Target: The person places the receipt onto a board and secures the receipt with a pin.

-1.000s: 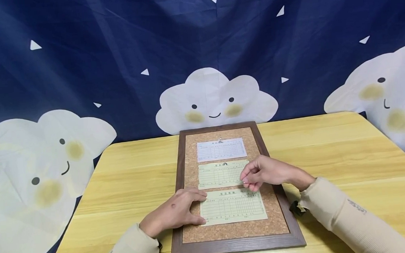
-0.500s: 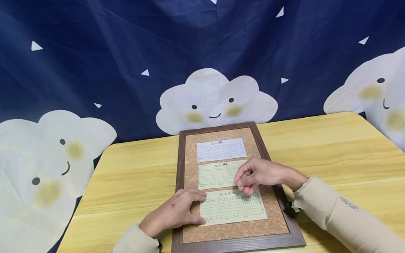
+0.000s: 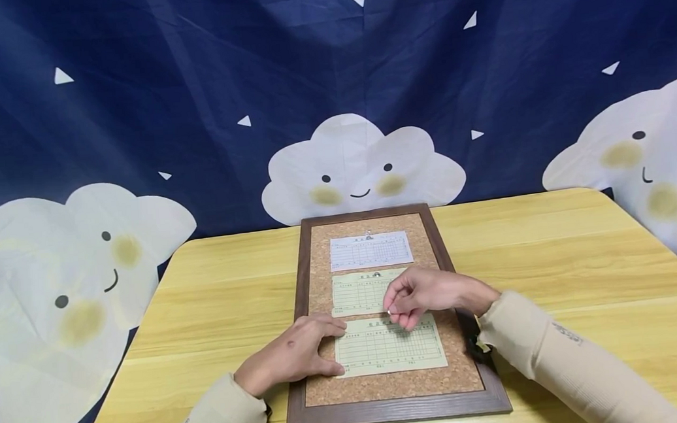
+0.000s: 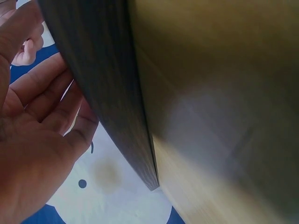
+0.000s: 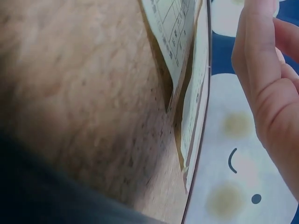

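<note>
A brown-framed cork board point(image 3: 395, 388) lies on the table, with three printed slips in a column. My left hand point(image 3: 295, 349) rests over the board's left frame, thumb and fingertips on the left edge of the lowest pale green slip point(image 3: 386, 349). In the left wrist view its fingers point(image 4: 42, 88) lie relaxed along the dark frame. My right hand point(image 3: 418, 294) pinches a small pushpin between thumb and index finger, only a whitish tip showing, over the top edge of that slip. It partly covers the middle green slip point(image 3: 353, 292).
A white slip point(image 3: 371, 252) lies at the top of the board. Small shiny pins point(image 3: 377, 275) sit at the top edges of the two upper slips. The wooden table point(image 3: 220, 292) extends on both sides, and a blue cloud-print curtain point(image 3: 327, 55) hangs behind it.
My right hand has moved left and slightly down, from the right part of the slips to above the middle of the lowest slip. The left hand has stayed in place.
</note>
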`<state>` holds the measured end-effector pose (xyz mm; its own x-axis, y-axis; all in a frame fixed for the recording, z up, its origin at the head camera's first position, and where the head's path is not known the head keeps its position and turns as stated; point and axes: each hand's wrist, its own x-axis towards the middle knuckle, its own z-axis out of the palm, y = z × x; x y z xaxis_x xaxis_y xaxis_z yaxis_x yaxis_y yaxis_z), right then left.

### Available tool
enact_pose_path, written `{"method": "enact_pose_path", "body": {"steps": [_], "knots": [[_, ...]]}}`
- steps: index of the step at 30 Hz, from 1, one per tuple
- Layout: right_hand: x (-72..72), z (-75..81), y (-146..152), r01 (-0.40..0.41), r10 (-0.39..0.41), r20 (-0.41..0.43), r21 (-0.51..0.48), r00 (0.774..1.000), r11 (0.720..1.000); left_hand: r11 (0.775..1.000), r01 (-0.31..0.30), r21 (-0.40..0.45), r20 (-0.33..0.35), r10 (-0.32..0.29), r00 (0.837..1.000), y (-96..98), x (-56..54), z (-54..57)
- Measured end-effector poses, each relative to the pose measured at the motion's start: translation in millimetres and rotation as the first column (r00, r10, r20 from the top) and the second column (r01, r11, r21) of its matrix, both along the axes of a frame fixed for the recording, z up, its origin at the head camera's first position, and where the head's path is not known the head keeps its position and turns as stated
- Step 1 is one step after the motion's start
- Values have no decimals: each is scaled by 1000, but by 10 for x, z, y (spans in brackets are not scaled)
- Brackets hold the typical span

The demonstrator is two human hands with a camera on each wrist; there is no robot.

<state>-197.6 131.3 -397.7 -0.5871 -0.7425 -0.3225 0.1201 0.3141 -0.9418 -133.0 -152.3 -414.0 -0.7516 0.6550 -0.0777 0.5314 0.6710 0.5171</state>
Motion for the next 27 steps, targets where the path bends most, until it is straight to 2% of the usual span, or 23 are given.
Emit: {"method": "enact_pose_path", "body": {"steps": [5,15,27], "knots": [[-21,-9,-43,-37,37,16,24,999,999,1000,0,2,2,0,1000,4,-1,-3],[-21,-80,-138,-24,20,47,87,999,996,1000,-3,14,22,3,1000,6,-1,-4],[-18,-128,-212,55,-60,25,147,998,988,1000,3,11,5,-3,1000,-3,-5,-12]]}}
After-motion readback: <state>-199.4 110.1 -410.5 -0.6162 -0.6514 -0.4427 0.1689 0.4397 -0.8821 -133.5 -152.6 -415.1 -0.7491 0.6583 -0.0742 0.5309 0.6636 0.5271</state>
